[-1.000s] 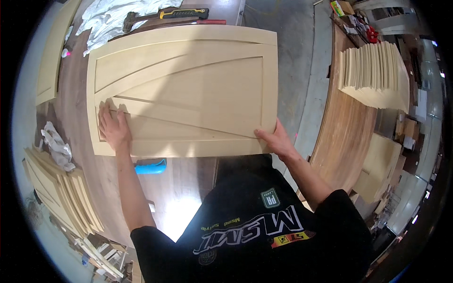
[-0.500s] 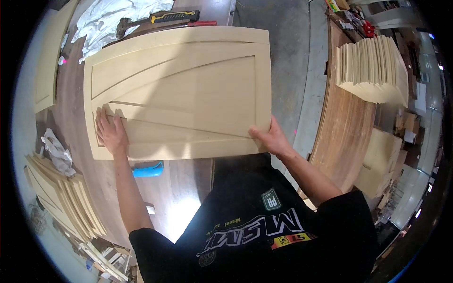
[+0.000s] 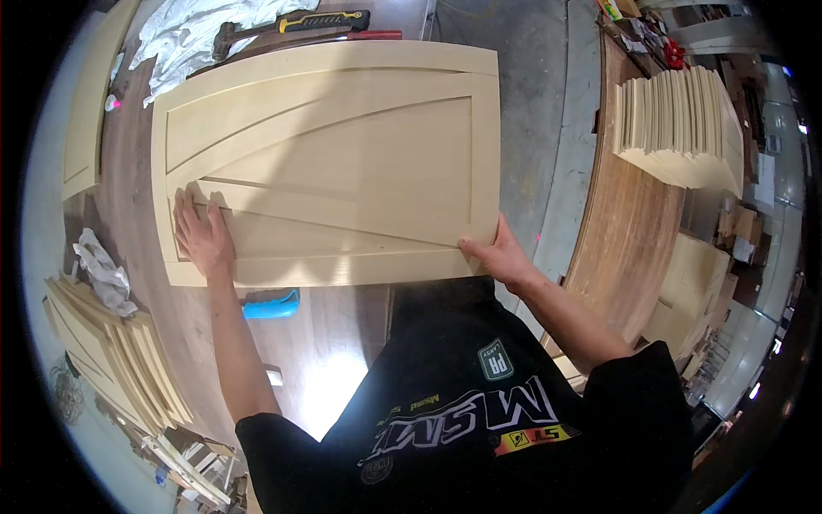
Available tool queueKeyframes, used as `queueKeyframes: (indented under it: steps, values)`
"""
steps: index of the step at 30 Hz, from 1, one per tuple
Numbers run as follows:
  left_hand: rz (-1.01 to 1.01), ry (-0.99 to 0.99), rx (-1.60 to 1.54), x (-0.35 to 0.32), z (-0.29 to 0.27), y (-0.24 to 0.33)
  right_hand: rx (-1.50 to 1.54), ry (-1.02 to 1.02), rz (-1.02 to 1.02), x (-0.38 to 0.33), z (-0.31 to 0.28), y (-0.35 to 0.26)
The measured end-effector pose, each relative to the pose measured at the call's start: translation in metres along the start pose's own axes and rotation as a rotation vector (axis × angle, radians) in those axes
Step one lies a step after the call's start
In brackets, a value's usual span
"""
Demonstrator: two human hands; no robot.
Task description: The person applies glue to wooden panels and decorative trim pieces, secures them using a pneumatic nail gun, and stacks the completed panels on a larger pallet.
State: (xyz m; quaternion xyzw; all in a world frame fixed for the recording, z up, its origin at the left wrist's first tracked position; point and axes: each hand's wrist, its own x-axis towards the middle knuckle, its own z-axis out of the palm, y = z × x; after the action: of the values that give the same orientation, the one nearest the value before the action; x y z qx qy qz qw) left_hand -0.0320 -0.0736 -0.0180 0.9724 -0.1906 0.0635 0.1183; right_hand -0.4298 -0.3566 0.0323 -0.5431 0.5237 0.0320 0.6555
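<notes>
Seemingly, a steadying hold: left fingers [image 3: 192,224] spread atop the panel [image 3: 342,171], right fingers [image 3: 503,231] clamped on its corner. Shifting needs both.

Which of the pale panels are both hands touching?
The central panel: the left hand lies on its face, the right hand grips its lower-right corner. Neither hand touches the left stack or right stack.

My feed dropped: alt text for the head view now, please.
A pale panel with recessed sections fills the middle; the left hand lies on its left end, the right hand grips its near-right corner, thumb on top. A hammer and white cloth lie beyond its far edge, a blue object by its near edge; a row of panels stands at right.
</notes>
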Motion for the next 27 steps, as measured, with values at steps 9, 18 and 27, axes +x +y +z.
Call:
queueKeyframes:
  steps: [9, 18, 27]
  values:
    - [-0.037, -0.026, 0.024, 0.000, 0.004, -0.013, -0.133, -0.049, -0.020, 0.003, -0.008, -0.003]
    - [-0.079, -0.054, 0.063, 0.001, -0.002, -0.007, -0.149, -0.188, 0.008, 0.012, -0.014, -0.021]
    - [-0.129, -0.114, 0.049, 0.010, -0.007, -0.010, -0.142, -0.195, -0.074, 0.010, -0.006, -0.022]
